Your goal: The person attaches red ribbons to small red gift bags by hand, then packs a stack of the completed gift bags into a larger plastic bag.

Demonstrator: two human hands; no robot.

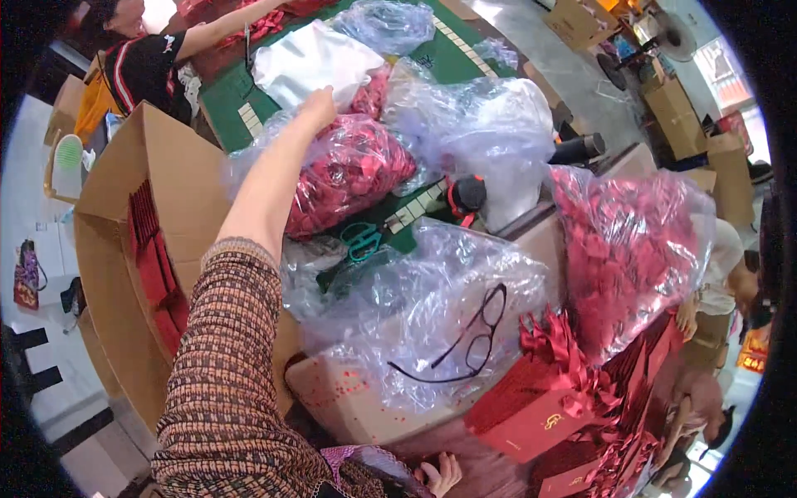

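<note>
My left arm in a brown checked sleeve reaches far across the table. My left hand (319,109) is closed at the edge of a white plastic bag (307,62); its fingertips are hidden, so what they pinch cannot be made out. Just below that hand lies a clear bag of red ribbon pieces (353,170). My right hand (442,476) rests low at the bottom edge, fingers loosely curved and apart, nothing seen in it. Beside it are stacked red paper gift bags (531,411) with red ribbon bows.
Black-framed glasses (481,336) lie on crumpled clear plastic (415,324). Green-handled scissors (362,241) and a black roll (469,195) sit on the green mat. An open carton (183,178) stands left, a full clear bag (627,249) right. Other people work nearby.
</note>
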